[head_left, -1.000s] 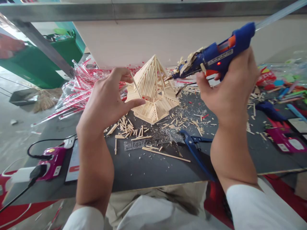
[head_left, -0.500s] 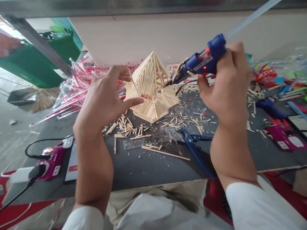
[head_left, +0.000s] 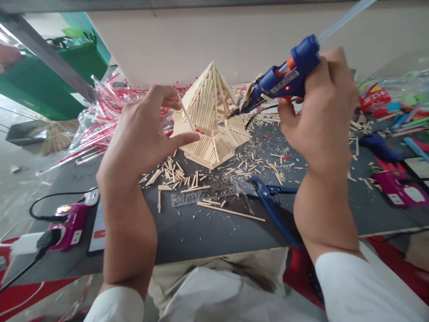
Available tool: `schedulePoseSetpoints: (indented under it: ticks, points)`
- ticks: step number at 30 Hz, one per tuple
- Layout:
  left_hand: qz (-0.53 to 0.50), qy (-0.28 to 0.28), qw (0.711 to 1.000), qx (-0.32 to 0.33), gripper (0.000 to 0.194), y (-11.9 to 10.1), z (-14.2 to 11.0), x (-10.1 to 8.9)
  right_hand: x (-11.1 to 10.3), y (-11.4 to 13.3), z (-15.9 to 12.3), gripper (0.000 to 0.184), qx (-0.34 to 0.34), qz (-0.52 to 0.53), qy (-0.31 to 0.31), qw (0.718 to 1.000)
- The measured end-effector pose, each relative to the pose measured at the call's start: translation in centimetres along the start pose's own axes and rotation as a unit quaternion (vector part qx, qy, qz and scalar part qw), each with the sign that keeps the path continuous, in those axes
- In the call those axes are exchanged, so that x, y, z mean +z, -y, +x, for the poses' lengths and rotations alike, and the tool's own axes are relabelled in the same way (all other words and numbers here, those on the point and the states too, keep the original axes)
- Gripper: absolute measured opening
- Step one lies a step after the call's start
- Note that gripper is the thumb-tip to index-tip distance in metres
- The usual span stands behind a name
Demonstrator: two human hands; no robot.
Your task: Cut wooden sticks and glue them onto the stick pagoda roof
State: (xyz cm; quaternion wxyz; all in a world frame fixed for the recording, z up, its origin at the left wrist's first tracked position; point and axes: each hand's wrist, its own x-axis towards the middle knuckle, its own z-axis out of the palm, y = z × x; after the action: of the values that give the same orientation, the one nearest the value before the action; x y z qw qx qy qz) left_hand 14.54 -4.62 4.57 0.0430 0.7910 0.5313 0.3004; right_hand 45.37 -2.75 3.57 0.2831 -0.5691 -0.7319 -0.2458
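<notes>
A cone-roofed model built of thin wooden sticks [head_left: 211, 118] stands at the back of the dark tabletop [head_left: 201, 232]. My left hand [head_left: 142, 134] is raised in front of its left side and pinches one short stick [head_left: 185, 112] between thumb and forefinger. My right hand [head_left: 321, 112] grips a blue hot glue gun [head_left: 284, 80] with a clear glue rod out the back. Its nozzle points left and sits close to the right slope of the roof.
Cut stick pieces [head_left: 174, 174] litter the table before the model. A clear ruler [head_left: 204, 196], one long stick [head_left: 231, 211] and blue-handled cutters [head_left: 273, 203] lie nearer me. Red-striped wrappers [head_left: 100, 129] pile at left, magenta devices [head_left: 65, 223] at both sides, coloured craft bits [head_left: 395, 112] at right.
My right hand brought the glue gun down and left, its nozzle now close to the roof. My left hand keeps its pinch on the stick and barely shifted.
</notes>
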Motion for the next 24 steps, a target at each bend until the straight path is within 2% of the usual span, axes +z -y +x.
schedulePoseSetpoints:
  ticks: [7,13,24]
  points:
    - [0.020,-0.011,1.000,0.018,0.071,-0.03,0.02,0.05,-0.34,0.37,0.14,0.051,-0.008,-0.006,-0.004,1.000]
    - [0.035,-0.002,0.999,0.011,0.067,0.03,0.05,-0.03,0.19,0.14,0.29,0.058,-0.019,-0.013,-0.014,1.000]
    - [0.020,-0.004,1.000,0.016,0.071,0.03,-0.01,-0.03,0.11,0.37,0.48,0.065,-0.009,-0.026,-0.020,0.999]
